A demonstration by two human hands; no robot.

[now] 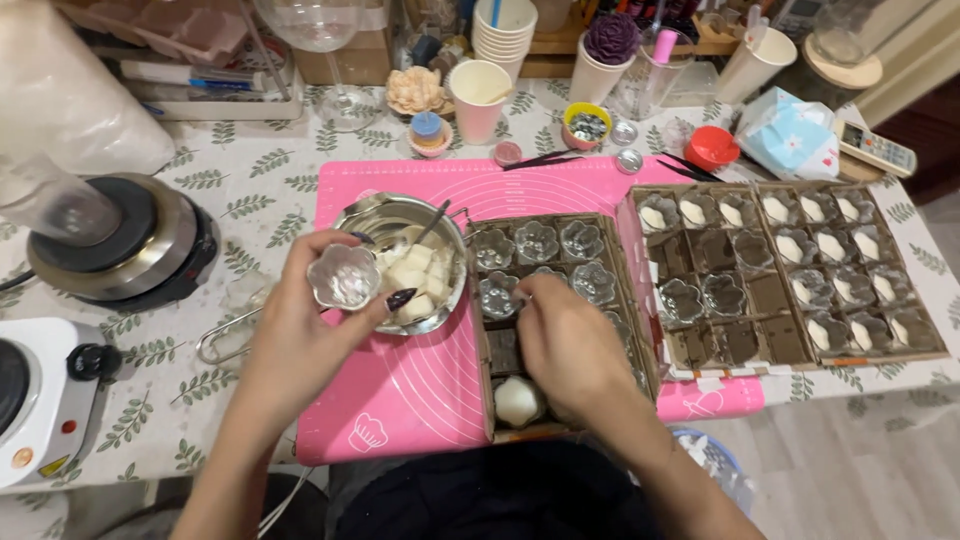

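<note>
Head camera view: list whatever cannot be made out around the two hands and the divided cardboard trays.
- Right hand: fingertips curl out of sight in the near brown cardboard tray, so what they grip is hidden.
- Small clear flower-shaped glass cup in the left hand: glare hides any contents.
- Round steel pot of white chunks: the left hand covers its left side.
- Far cardboard tray: fillings too small to identify.

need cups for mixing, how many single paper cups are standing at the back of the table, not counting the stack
3: a pink cup behind the mat, a white cup holding a purple flower, and a white cup farther right. Clutter may hide others.
</note>
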